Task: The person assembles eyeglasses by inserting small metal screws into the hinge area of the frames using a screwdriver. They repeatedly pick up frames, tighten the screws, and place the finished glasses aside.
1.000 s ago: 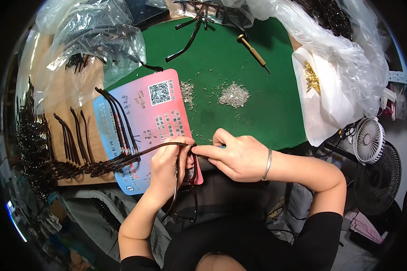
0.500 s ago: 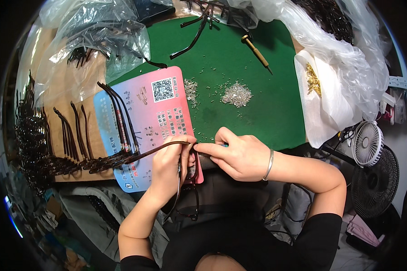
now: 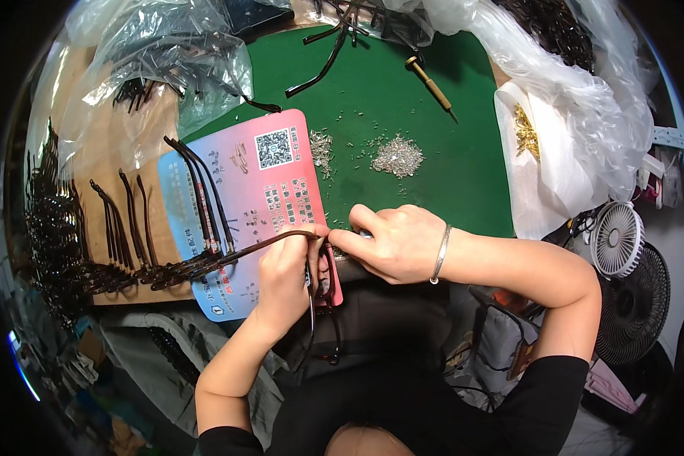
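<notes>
My left hand [image 3: 278, 275] is closed around a dark eyeglass frame [image 3: 334, 356], its lower parts hanging toward my lap. A brown temple arm [image 3: 260, 245] runs leftward from the fingertips over the pink-and-blue printed mat. My right hand [image 3: 404, 243], with a bangle on the wrist, has its fingers pinched at the same end of the frame. A bit of blue shows within that hand, but what it grips is mostly hidden. Beyond the hands, a heap of tiny silver screws [image 3: 397, 157] and a smaller heap [image 3: 321, 152] lie on the green mat [image 3: 448, 197].
A brass-coloured screwdriver [image 3: 432, 85] lies at the far right. Eyeglass frames [image 3: 114, 280] with upright temples line the left. Plastic bags [image 3: 152, 83] cover the far left. A white cloth [image 3: 520, 194] with gold-coloured small parts [image 3: 526, 133] and a small fan [image 3: 617, 239] are at right.
My right hand has moved slightly up and left, its fingers curling more at the frame's end. The frame's hanging part has shifted a little to the right. The left hand stays nearly in place.
</notes>
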A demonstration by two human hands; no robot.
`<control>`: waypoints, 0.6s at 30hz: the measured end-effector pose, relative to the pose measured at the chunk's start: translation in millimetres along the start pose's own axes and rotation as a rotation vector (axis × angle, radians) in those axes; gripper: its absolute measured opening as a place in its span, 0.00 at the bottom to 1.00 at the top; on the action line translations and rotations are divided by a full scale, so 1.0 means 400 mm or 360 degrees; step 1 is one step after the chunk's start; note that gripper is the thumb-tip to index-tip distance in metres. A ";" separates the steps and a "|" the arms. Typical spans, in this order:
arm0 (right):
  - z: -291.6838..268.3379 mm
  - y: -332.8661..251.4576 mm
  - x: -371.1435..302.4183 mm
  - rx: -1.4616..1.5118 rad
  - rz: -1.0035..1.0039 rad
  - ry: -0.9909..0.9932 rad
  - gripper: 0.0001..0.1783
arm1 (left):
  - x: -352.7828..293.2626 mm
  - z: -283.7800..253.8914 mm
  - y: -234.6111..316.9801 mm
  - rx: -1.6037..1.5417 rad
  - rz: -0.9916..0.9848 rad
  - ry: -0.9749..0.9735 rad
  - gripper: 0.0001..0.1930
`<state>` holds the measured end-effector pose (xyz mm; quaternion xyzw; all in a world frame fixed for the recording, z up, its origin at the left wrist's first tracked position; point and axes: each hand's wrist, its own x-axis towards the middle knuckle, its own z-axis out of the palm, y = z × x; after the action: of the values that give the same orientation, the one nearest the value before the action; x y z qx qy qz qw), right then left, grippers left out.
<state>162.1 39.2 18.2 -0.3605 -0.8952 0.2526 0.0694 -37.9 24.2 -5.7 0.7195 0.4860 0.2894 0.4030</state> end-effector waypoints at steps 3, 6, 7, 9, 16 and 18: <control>0.005 0.004 0.000 -0.0113 -0.0038 0.0033 0.23 | 0.008 -0.004 0.013 -0.0027 -0.0110 -0.0040 0.13; -0.010 -0.009 -0.001 -0.0171 -0.0013 -0.0008 0.24 | 0.001 -0.001 -0.002 0.0050 0.0066 0.0029 0.09; -0.005 -0.013 -0.005 -0.0244 -0.0006 0.0013 0.22 | 0.004 -0.004 0.006 0.0029 0.0104 0.0064 0.08; -0.022 -0.019 -0.020 -0.0110 0.0092 0.0074 0.20 | 0.008 -0.003 0.011 -0.0072 0.0113 0.0149 0.08; -0.025 -0.058 -0.033 -0.0232 0.0291 -0.0052 0.28 | 0.129 -0.005 -0.004 0.0281 0.0100 0.0543 0.12; -0.041 -0.043 -0.053 -0.0134 0.0263 0.0038 0.29 | 0.103 -0.018 0.013 0.0055 0.0034 0.0518 0.15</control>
<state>172.0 20.8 42.1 -0.4386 -0.8714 0.2153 0.0439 -26.2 63.8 3.6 0.6750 0.5421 0.3980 0.3034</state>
